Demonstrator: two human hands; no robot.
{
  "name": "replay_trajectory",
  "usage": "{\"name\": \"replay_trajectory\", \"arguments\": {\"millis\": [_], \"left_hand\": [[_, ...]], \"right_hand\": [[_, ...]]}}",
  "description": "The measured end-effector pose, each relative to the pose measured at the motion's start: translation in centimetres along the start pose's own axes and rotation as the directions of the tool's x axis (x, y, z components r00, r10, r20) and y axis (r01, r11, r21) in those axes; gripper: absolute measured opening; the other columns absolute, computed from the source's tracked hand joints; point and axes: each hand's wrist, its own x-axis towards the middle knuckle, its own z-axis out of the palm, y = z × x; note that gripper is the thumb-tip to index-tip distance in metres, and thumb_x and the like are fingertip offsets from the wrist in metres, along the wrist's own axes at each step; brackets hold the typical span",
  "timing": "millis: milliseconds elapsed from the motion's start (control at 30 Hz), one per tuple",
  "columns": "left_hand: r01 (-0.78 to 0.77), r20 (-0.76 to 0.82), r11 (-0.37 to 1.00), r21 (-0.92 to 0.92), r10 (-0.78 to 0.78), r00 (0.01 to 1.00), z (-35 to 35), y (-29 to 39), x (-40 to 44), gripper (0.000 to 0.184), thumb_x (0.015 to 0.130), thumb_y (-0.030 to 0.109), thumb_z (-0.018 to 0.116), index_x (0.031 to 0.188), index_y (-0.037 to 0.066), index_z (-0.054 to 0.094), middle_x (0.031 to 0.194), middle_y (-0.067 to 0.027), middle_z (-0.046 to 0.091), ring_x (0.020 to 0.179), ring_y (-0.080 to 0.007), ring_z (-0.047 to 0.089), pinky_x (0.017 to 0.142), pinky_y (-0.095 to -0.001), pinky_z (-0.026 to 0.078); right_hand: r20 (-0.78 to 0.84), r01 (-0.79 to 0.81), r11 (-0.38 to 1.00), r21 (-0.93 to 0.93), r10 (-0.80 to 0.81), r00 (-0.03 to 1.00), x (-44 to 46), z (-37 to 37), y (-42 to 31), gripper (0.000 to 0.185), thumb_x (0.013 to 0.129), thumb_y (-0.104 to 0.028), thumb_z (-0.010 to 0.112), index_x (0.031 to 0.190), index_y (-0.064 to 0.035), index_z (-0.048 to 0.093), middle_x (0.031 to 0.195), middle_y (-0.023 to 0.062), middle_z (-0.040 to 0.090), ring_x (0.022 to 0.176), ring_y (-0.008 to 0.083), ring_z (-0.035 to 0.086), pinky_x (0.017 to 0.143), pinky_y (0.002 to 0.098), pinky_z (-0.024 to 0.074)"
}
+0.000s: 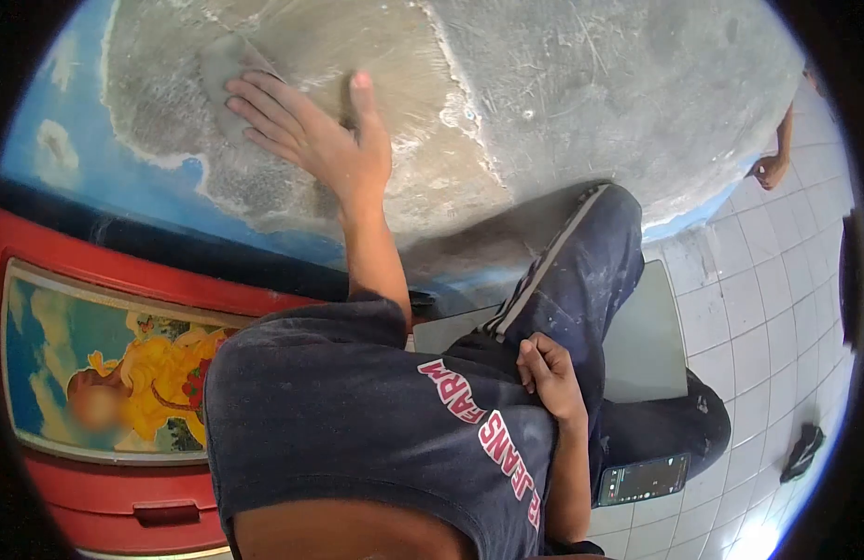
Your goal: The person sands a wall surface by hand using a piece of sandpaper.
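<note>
My left hand (325, 145) lies against a rough, patchy grey-brown wall surface (395, 47), its fingers stretched out and dusty, thumb apart. Under its fingertips shows a thin grey sheet (225, 70), pressed to the wall; it looks like sandpaper, but its edges are blurred. In my lap rests my right hand (555, 383), fingers curled and thumb near the index finger, with nothing visible in it. My dark trousers (605, 252) have pale dust on the raised knee beside the wall.
A red cabinet (115, 490) with a painted panel (49, 345) stands at left. A phone (643, 480) lies by my lower leg. Beneath my legs is a grey-green board (651, 327). Another person's hand (770, 172) hangs at far right, above the tiled floor (759, 308); a dark object (803, 453) lies there.
</note>
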Motion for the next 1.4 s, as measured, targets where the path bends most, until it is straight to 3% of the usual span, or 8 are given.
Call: {"name": "replay_trajectory", "arguments": {"millis": [133,367,567,867,933,1067,1267,1400], "left_hand": [[-0.049,-0.097,0.999,0.004,0.049,0.994,1.7,0.3,-0.6,0.105,0.091,0.064,0.05,0.155,-0.007,0.005,0.161,-0.0312,0.003,0.15,-0.0455,-0.003,0.117,-0.0611,-0.004],[-0.1,0.154,0.995,0.022,0.096,0.983,1.3,0.9,-4.6,0.103,0.09,0.061,0.055,0.155,-0.006,0.012,0.161,-0.03,0.007,0.15,-0.0443,0.0,0.117,-0.0602,-0.001],[-0.081,-0.002,0.993,-0.088,0.081,0.997,0.4,1.0,-1.1,0.101,0.09,0.06,0.055,0.155,-0.004,0.013,0.162,-0.0282,0.007,0.151,-0.0425,-0.001,0.117,-0.0598,-0.002],[-0.126,0.213,0.992,-0.006,0.125,0.969,0.8,1.2,-3.4,0.104,0.091,0.062,0.053,0.154,-0.008,0.008,0.161,-0.031,0.003,0.15,-0.0454,-0.006,0.116,-0.0603,-0.006],[-0.097,0.091,0.995,-0.025,0.099,0.991,1.0,0.9,-1.7,0.106,0.091,0.063,0.052,0.154,-0.009,0.005,0.16,-0.0323,-0.001,0.149,-0.0462,-0.01,0.116,-0.0614,-0.008],[-0.115,0.089,0.993,-0.039,0.118,0.989,2.2,1.4,-3.2,0.108,0.091,0.064,0.052,0.154,-0.008,0.003,0.16,-0.0338,-0.003,0.148,-0.0471,-0.013,0.115,-0.0628,-0.009],[-0.112,0.286,0.993,-0.023,0.114,0.952,1.1,1.4,-4.0,0.11,0.089,0.067,0.052,0.155,-0.007,0.002,0.159,-0.0346,-0.004,0.148,-0.0477,-0.012,0.114,-0.064,-0.007],[-0.052,0.067,0.998,-0.042,0.055,0.996,1.1,1.3,-1.8,0.11,0.089,0.064,0.054,0.155,-0.007,0.003,0.16,-0.034,-0.003,0.148,-0.0475,-0.011,0.115,-0.0637,-0.007]], "right_hand": [[0.012,0.002,1.0,-0.021,-0.001,1.0,0.3,0.1,-0.5,0.034,0.103,-0.032,0.054,0.081,-0.0056,0.056,0.061,-0.0018,0.049,0.053,0.0055,0.043,0.05,0.0234,0.0346],[0.038,-0.027,1.0,0.014,0.027,0.999,0.0,-0.1,-0.2,0.033,0.103,-0.033,0.054,0.085,-0.0059,0.058,0.061,-0.0023,0.049,0.053,0.0053,0.042,0.05,0.0231,0.0348],[0.056,-0.017,1.0,0.006,0.017,0.998,0.4,-0.1,0.0,0.029,0.103,-0.031,0.054,0.087,-0.0071,0.059,0.062,-0.0029,0.049,0.054,0.0048,0.042,0.05,0.0228,0.035],[0.059,-0.027,1.0,-0.009,0.028,0.998,0.0,-0.1,-0.5,0.028,0.103,-0.028,0.054,0.088,-0.0056,0.059,0.062,-0.0031,0.05,0.055,0.0044,0.043,0.051,0.0227,0.0348],[0.07,-0.028,1.0,-0.005,0.028,0.997,-0.1,0.0,-0.3,0.027,0.103,-0.027,0.053,0.088,-0.0056,0.06,0.062,-0.0032,0.05,0.055,0.0043,0.043,0.051,0.0227,0.0348],[0.057,-0.03,0.999,-0.029,0.032,0.998,0.3,0.0,-0.5,0.026,0.103,-0.026,0.053,0.089,-0.0048,0.06,0.062,-0.0033,0.049,0.056,0.0046,0.043,0.052,0.0224,0.0345],[0.049,-0.028,0.999,-0.022,0.029,0.998,0.1,0.0,-0.5,0.026,0.103,-0.026,0.054,0.09,-0.0052,0.06,0.062,-0.0026,0.05,0.056,0.0049,0.043,0.052,0.022,0.0338],[0.072,-0.012,0.999,-0.031,0.014,0.997,0.3,0.0,-0.3,0.025,0.103,-0.026,0.054,0.09,-0.0054,0.06,0.063,-0.0024,0.05,0.056,0.0048,0.043,0.051,0.0224,0.034]]}}
